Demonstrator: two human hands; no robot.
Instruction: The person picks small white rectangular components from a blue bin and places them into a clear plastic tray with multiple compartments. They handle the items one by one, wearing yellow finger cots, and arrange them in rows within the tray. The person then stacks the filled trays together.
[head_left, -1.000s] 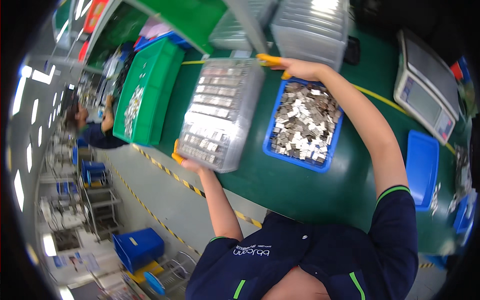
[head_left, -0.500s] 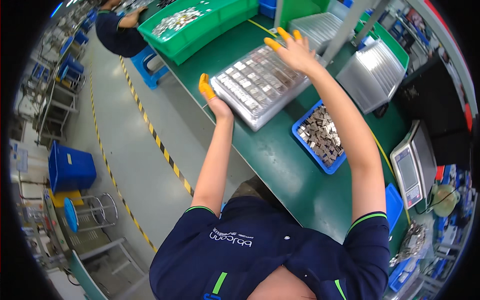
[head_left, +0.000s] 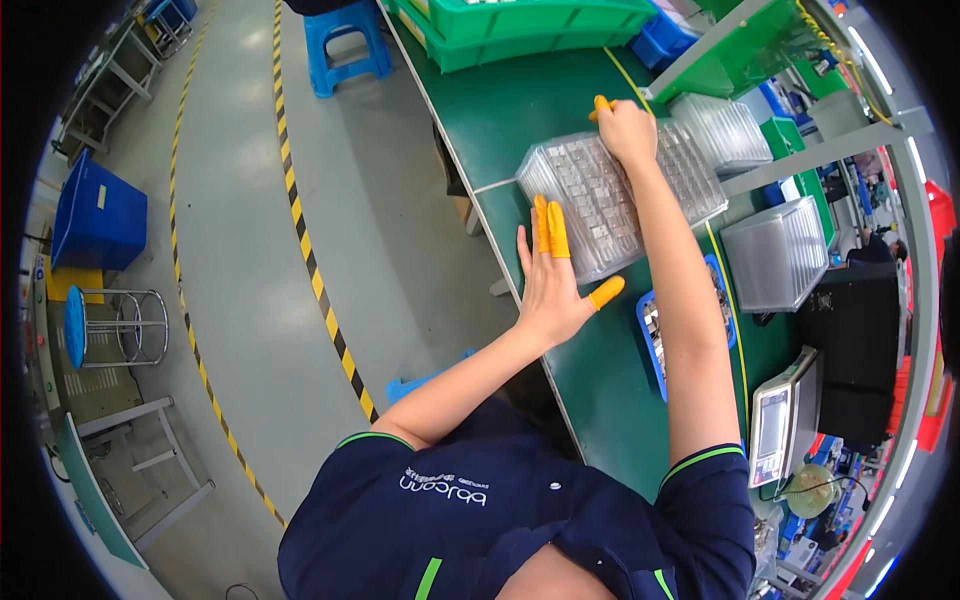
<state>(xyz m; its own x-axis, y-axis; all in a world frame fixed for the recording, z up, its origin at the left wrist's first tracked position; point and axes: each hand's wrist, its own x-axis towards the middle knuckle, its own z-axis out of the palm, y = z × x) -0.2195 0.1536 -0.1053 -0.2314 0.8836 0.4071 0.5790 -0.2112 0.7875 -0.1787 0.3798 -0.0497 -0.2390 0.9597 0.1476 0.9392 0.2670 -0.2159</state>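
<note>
A stack of clear plastic trays (head_left: pixel 588 190) lies on the green worktop, its pockets filled with small silvery metal pieces. My left hand (head_left: pixel 550 292) is open beside the near left side of the stack; its stretched fingers rest against the edge, and yellow finger cots cover several fingertips. Over the far edge of the trays, my right hand (head_left: pixel 628 133) has its fingers bent down and closed on the rim, with one yellow-tipped finger showing. My right forearm crosses above the stack. Partly hidden under that arm is a shallow blue tray (head_left: pixel 656 368) of loose metal pieces (head_left: pixel 652 325).
Green bins (head_left: pixel 540 40) stand at the far end of the worktop. Clear plastic trays are stacked upright (head_left: pixel 775 255) and beside the metal frame (head_left: pixel 810 162) on the right. A digital scale (head_left: pixel 770 430) sits nearer. A blue stool (head_left: pixel 345 45) is on the floor beyond.
The view has turned, shifting the bench rightward. My left hand has gone from the stack's left corner to its near side. My right hand's fingers, spread before, are now curled at the far edge.
</note>
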